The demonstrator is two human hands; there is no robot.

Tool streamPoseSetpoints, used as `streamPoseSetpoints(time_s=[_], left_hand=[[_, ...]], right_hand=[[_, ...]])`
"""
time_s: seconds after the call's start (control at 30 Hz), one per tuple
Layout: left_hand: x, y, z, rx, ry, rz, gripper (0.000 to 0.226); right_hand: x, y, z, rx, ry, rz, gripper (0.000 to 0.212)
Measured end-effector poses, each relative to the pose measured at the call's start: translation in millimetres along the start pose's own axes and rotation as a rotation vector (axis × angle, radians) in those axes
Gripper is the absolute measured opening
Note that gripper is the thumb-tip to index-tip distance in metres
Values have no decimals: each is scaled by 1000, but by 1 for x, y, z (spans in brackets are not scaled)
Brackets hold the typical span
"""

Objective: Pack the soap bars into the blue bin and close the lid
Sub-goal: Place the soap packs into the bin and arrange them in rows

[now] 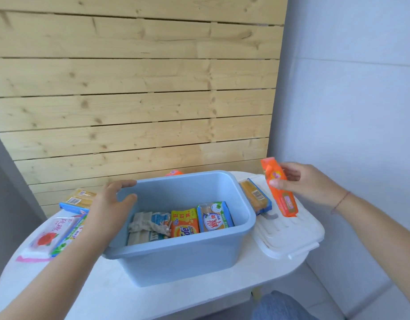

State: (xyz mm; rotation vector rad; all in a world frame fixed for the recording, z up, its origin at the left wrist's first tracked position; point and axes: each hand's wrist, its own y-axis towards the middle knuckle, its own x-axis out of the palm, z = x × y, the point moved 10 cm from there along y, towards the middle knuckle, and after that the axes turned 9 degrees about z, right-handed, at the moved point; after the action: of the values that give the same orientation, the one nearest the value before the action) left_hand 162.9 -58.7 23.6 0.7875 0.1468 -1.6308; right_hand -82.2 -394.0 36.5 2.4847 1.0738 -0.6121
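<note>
Mid-packing: my left hand (111,202) curls over the blue bin (183,250) rim, my right hand (308,183) pinches an orange soap bar (280,188) that next must drop inside.

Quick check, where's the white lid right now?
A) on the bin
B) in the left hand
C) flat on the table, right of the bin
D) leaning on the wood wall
C: the lid lies flat on the table to the right of the open bin; the left hand grips the bin's rim and the right hand holds an orange soap bar.
</note>
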Motion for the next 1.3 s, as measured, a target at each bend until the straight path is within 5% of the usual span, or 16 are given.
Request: streamPoseSetpoints(time_s=[0.13,0.2,0.3,0.37,0.5,0.63,0.73,0.83,0.9,1.03,1.2,1.3], left_hand=[[13,-7,25,71,-14,-45,32],[44,-24,45,-20,-203,-232,33],[109,-75,84,-307,-576,-729,37],[132,-93,100,-379,-641,-862,33],[150,-92,91,-454,-556,-837,25],[165,-98,84,-507,-448,-854,28],[173,-104,83,-560,-452,-876,31],[177,-107,83,-592,-500,-914,39],[179,-108,82,-596,-520,-937,42],[179,-107,80,-596,-537,-952,41],[177,-106,77,-632,-572,-942,39],[175,-106,76,-662,-590,-922,37]], right_hand=[[30,10,-58,162,382,-75,71],[76,6,-69,306,454,-209,62],[133,-10,-59,453,246,-348,51],[149,-14,-53,462,77,-410,44],[144,-1,-45,420,-218,-337,34],[127,23,-61,96,-652,-232,4],[113,33,-50,184,-312,-187,17],[65,55,-30,174,-67,110,26],[49,63,1,177,-246,169,26],[86,49,75,363,-589,-79,76],[106,55,100,314,-805,32,62],[99,57,96,309,-735,118,55]])
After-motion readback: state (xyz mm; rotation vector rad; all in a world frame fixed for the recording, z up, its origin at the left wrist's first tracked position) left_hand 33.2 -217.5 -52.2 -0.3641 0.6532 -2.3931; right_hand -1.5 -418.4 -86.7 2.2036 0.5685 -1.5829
